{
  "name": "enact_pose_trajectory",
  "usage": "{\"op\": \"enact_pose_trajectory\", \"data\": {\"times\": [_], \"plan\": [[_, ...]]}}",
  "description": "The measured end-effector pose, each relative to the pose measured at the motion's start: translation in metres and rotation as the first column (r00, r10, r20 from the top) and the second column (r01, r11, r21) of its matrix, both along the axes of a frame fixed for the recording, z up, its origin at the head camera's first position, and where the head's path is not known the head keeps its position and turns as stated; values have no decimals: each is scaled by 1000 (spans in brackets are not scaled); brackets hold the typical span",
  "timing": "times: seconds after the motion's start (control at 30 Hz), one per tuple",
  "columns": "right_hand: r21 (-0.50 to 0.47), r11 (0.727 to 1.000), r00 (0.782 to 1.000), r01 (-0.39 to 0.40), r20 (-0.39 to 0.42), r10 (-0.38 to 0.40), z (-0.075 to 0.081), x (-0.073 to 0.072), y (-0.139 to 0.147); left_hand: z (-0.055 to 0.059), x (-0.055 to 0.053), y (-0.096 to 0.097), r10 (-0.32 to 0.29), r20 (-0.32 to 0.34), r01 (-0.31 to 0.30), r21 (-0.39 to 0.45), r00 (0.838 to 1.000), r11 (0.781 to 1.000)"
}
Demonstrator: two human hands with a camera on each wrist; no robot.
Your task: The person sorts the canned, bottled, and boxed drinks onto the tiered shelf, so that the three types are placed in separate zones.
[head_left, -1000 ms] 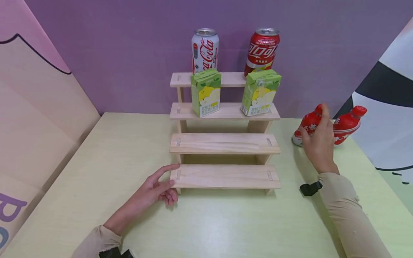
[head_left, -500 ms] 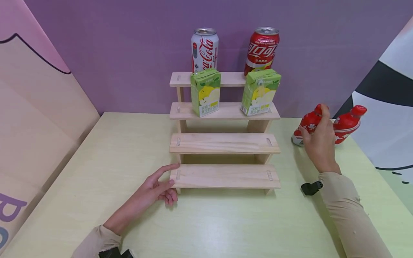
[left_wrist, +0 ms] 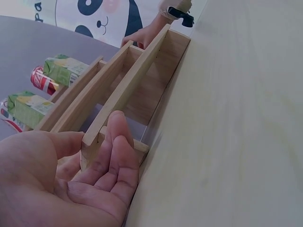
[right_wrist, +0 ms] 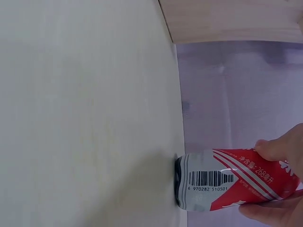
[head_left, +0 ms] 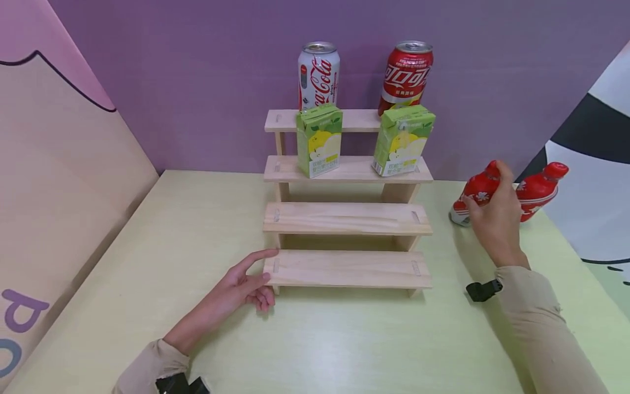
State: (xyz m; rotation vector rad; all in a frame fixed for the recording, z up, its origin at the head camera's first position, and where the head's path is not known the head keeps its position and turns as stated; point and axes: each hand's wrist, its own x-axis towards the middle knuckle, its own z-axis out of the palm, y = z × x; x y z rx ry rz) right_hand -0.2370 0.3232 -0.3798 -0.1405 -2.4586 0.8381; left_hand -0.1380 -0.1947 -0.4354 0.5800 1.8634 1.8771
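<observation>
At the table's right side my right hand (head_left: 498, 227) grips a red plastic drink bottle (head_left: 474, 191), thumb on one side and fingers on the other. In the right wrist view the bottle (right_wrist: 227, 182) shows its grey-and-red label and barcode, its base right at the tabletop. A second red bottle (head_left: 538, 191) stands just to the right, partly behind that hand. My left hand (head_left: 241, 287) holds the left end of the lowest step of a four-tier wooden display stand (head_left: 346, 268). In the left wrist view the thumb is on the board's edge and fingers curl below it.
On the top tier stand a white cola can (head_left: 319, 76) and a red cola can (head_left: 406, 76). Two green juice cartons (head_left: 320, 141) sit one tier lower, in front of the cans. A purple backdrop (head_left: 211, 82) rises behind the pale table (head_left: 206, 219).
The whole scene sits slightly farther right in the head view. Both hands keep their places on the bottle and the stand.
</observation>
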Motion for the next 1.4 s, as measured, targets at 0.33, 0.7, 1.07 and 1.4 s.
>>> {"op": "enact_pose_trajectory", "data": {"times": [0.33, 0.7, 1.07, 1.4], "plan": [[39, 999, 997, -34, -62, 36, 12, 19, -2, -1, -2, 1, -16, 23, 15, 20, 1000, 1000], [93, 993, 987, -75, -134, 87, 35, 33, -18, 2, -4, -2, -3, 3, 3, 12, 1000, 1000], [117, 988, 976, -99, -180, 119, 53, 54, -35, -2, -1, 2, -6, -8, 6, 6, 1000, 1000], [139, 978, 949, -156, -254, 188, 74, 72, -55, 0, -1, 1, -1, -19, 1, 13, 1000, 1000]]}}
